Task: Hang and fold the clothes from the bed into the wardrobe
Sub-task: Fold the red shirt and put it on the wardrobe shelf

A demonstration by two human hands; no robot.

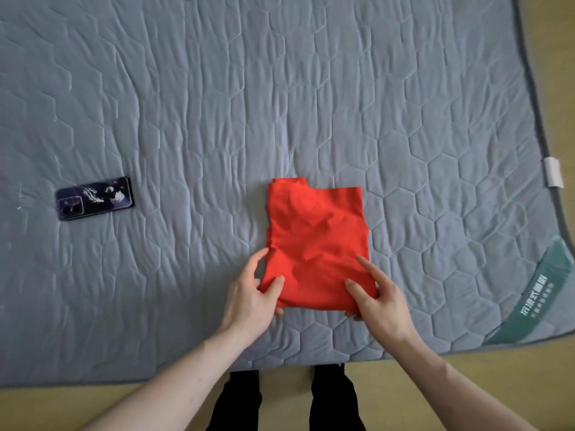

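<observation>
Legs in black trousers stand on the wooden floor right at the near edge of the bed. Both bare forearms reach out over it. Left hand pinches the near left corner of the folded red garment, thumb on top, fingers tucked under the edge, index laid along the side. Right hand does the same at the near right corner: thumb on top, index stretched out over the cloth, other fingers curled underneath. So the red thing sits as a neat rectangle on the grey quilted cover, close to the near edge and a bit right of middle. Off to the left, well apart, a phone lies face down. Far right edge has a white clip and a green corner label.
</observation>
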